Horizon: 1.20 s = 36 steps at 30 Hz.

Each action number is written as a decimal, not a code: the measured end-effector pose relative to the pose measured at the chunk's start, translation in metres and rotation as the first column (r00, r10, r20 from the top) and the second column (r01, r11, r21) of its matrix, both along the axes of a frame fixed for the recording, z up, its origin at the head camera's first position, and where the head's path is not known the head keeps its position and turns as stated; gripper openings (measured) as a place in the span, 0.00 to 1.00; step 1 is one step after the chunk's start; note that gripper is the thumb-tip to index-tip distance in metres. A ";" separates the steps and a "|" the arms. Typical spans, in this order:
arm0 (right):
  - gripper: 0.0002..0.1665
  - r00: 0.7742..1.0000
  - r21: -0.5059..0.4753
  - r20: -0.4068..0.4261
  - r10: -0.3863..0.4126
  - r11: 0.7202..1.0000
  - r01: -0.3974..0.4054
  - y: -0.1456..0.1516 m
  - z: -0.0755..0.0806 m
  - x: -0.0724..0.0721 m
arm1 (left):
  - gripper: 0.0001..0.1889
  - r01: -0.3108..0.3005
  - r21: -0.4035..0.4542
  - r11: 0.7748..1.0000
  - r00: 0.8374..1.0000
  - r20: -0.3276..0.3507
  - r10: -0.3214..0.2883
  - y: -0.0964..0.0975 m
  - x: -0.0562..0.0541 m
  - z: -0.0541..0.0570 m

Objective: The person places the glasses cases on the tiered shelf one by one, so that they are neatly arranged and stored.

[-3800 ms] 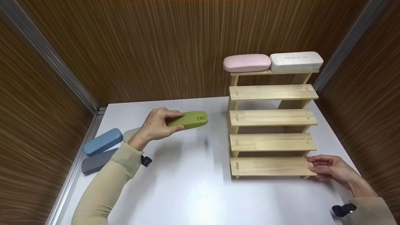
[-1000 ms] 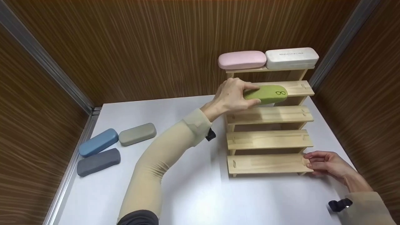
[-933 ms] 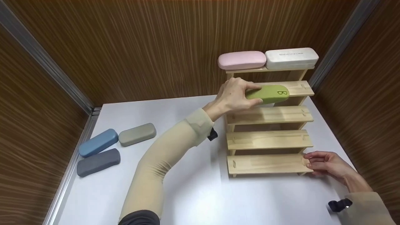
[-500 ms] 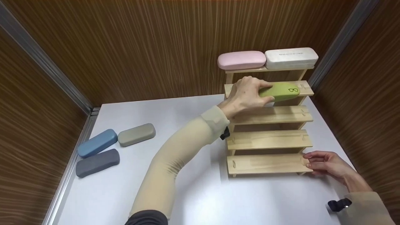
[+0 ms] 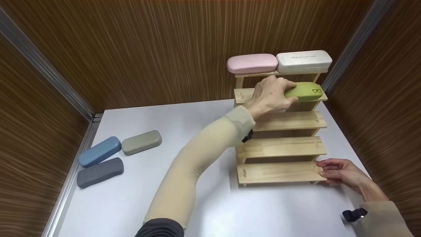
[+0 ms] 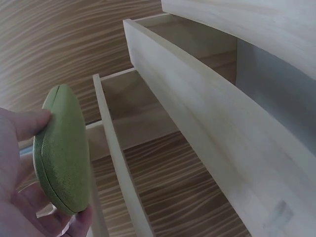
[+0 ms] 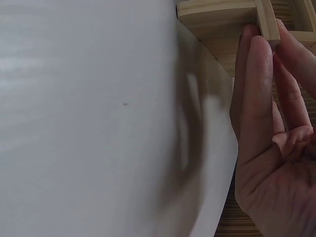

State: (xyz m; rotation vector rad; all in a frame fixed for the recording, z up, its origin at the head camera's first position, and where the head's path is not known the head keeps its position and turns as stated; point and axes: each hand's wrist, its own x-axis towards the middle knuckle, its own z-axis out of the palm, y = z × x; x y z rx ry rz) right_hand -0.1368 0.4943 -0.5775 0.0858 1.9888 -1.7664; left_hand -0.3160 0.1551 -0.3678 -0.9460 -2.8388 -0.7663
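Observation:
My left hand (image 5: 271, 95) grips a green glasses case (image 5: 306, 91) by its left end, thumb in front and fingers behind. The case is over the right part of the second tier from the top of a wooden stepped display rack (image 5: 283, 172). In the left wrist view the green case (image 6: 64, 148) looks apart from the boards beside it; whether its underside touches wood cannot be told. My right hand (image 5: 345, 176) pinches the right end of the lowest board; in the right wrist view thumb and fingers (image 7: 259, 94) close on both faces of that board's end (image 7: 266, 24).
On the top tier sit a pink glasses case (image 5: 252, 63) and a white one (image 5: 304, 61), side by side. Blue (image 5: 100, 151), beige (image 5: 142, 142) and dark grey (image 5: 100, 172) cases lie at the left of the white table (image 5: 184, 128). Wood-grain walls (image 5: 164, 49) enclose it.
My left hand has carried the green case from above the table's left half to the rack, and lately further right along the second tier. My right hand stays at the lowest board.

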 end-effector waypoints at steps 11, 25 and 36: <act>0.24 1.000 0.027 -0.005 -0.011 1.000 0.011 -0.002 0.003 0.001 | 0.25 0.000 -0.031 1.000 0.999 -0.034 -0.001 0.030 -0.003 -0.003; 0.24 1.000 0.028 -0.016 -0.004 1.000 0.004 -0.003 0.006 0.003 | 0.26 -0.021 -0.030 0.999 1.000 -0.025 0.020 0.038 -0.010 -0.014; 0.24 1.000 0.020 -0.018 -0.009 1.000 0.009 -0.007 0.007 0.004 | 0.25 -0.015 -0.012 1.000 1.000 -0.027 0.014 0.041 -0.013 -0.020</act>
